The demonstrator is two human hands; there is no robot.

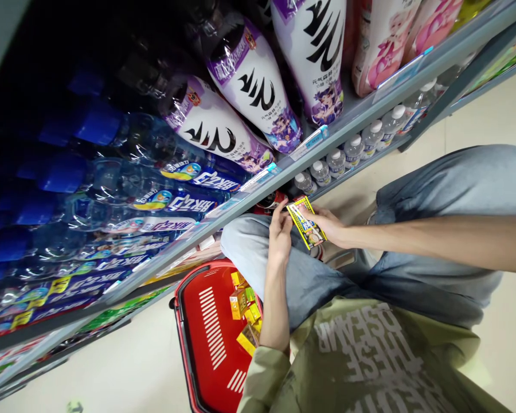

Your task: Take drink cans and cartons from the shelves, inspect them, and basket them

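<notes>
My right hand (329,226) comes in from the right and grips a small yellow-and-black box (306,222), its thumb lying over the printed face. On the box's left side is my left hand (280,226), fingers curled against the edge. The box is held tilted above my bent knees, and the undersides of both hands' grips are hidden. Beside my left forearm, a red shopping basket (212,287) stands on the floor. Inside it lie several small yellow and orange boxes (239,303), partly covered by my arm.
A shelf edge (236,201) slants close past my hands. Above it stand white-and-purple bottles (258,86), pink bottles (382,46) and blue-capped drink bottles (176,198). Small clear water bottles (355,149) line the lower shelf. Pale floor (124,367) shows around the basket.
</notes>
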